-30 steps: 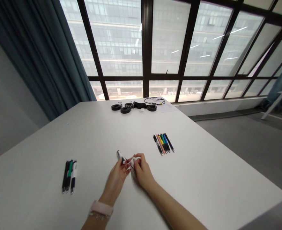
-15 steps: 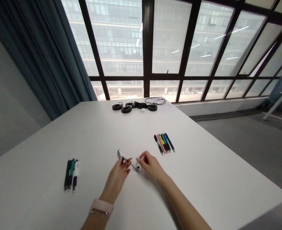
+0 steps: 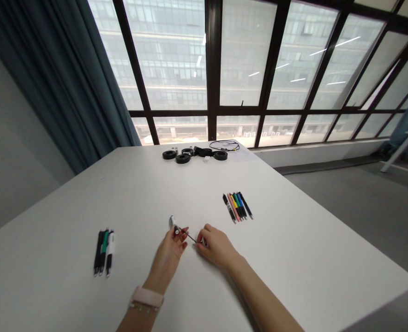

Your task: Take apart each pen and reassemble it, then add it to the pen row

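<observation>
My left hand (image 3: 171,246) pinches the upper half of a taken-apart pen (image 3: 174,225), its thin dark refill (image 3: 189,237) sticking out toward the right. My right hand (image 3: 215,244) rests on the white table (image 3: 294,258), fingers closed over the pen's lower piece, which is almost wholly hidden. The refill tip points at my right fingertips. A pink watch strap is on my left wrist.
Three pens (image 3: 103,252) lie in a row at the left. Several coloured pens (image 3: 237,206) lie side by side to the right of my hands. Black tape rolls (image 3: 183,158) and a cable (image 3: 225,145) sit at the table's far edge by the window.
My right hand pulled the lower piece away from the pen, baring the refill, then dropped onto the table. My left hand stayed almost in place.
</observation>
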Motion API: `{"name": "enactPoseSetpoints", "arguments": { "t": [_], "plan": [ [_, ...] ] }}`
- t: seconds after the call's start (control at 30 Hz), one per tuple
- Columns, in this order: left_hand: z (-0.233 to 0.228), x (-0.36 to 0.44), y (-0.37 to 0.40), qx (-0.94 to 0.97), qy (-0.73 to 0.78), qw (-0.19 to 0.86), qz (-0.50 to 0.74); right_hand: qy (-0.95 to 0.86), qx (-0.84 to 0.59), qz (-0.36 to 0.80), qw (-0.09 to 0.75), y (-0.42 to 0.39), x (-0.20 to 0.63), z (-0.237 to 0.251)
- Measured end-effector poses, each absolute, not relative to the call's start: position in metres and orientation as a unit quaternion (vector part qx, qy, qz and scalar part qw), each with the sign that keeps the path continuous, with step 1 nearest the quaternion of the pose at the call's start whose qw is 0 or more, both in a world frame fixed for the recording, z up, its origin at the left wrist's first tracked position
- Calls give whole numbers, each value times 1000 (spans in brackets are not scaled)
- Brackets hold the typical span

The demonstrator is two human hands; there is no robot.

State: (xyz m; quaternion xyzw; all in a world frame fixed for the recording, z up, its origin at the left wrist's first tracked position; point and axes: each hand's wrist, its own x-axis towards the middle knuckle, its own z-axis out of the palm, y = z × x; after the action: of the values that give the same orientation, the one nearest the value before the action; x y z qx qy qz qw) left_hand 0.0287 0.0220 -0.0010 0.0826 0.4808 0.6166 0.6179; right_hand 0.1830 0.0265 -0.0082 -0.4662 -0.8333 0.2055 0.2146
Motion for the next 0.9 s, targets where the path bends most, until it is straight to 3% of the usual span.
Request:
{"name": "enactPoseSetpoints", "arguments": {
  "t": [0.27, 0.7, 0.9],
  "plan": [
    [2, 28, 21, 90, 457, 630, 622, -815, -471, 201, 272, 24, 181, -3],
    [9, 27, 19, 141, 432, 637, 623, -734, -450, 311, 404, 31, 178, -12],
    [1, 20, 22, 166, 475, 542, 673, -681, -458, 362, 442, 33, 178, -11]
  ]
}}
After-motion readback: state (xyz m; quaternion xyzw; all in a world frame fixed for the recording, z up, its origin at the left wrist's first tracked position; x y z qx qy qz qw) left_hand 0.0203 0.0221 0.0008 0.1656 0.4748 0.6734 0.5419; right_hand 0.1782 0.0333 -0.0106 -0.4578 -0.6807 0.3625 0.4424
